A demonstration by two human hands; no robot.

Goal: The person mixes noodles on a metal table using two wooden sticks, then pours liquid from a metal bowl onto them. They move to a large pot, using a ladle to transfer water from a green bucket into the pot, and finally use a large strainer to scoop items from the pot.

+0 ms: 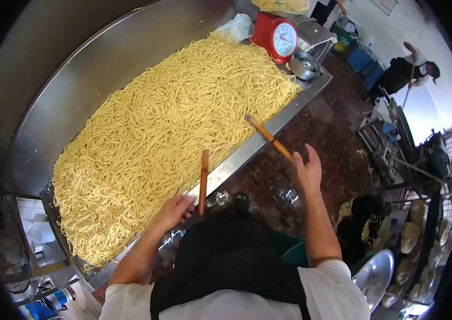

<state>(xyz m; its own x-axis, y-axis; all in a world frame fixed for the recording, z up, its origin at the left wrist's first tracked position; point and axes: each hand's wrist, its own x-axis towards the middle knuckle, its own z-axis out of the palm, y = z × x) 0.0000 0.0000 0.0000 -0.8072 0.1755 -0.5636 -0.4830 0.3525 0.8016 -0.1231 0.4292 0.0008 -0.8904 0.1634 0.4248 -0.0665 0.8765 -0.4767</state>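
Observation:
A broad heap of yellow noodles (pixel 178 112) covers the metal table (pixel 300 101) in front of me. Two brown wooden sticks lie across its near edge, their far ends over the noodles. My left hand (pixel 175 212) is at the table edge, just left of the left stick (pixel 203 181). Its fingers are loosely bent and partly apart, with a small gap to the stick. My right hand (pixel 307 170) is over the floor at the near end of the right stick (pixel 271 137). Its fingers are stretched and spread, close to the stick's end; contact is hard to make out.
Beyond the noodles stand a red dial scale (pixel 275 38), a metal bowl (pixel 305 65) and a clear plastic bag (pixel 236 28). Another person (pixel 407 69) holds a long pole at the upper right. A large metal basin (pixel 374 277) and racks are at the lower right.

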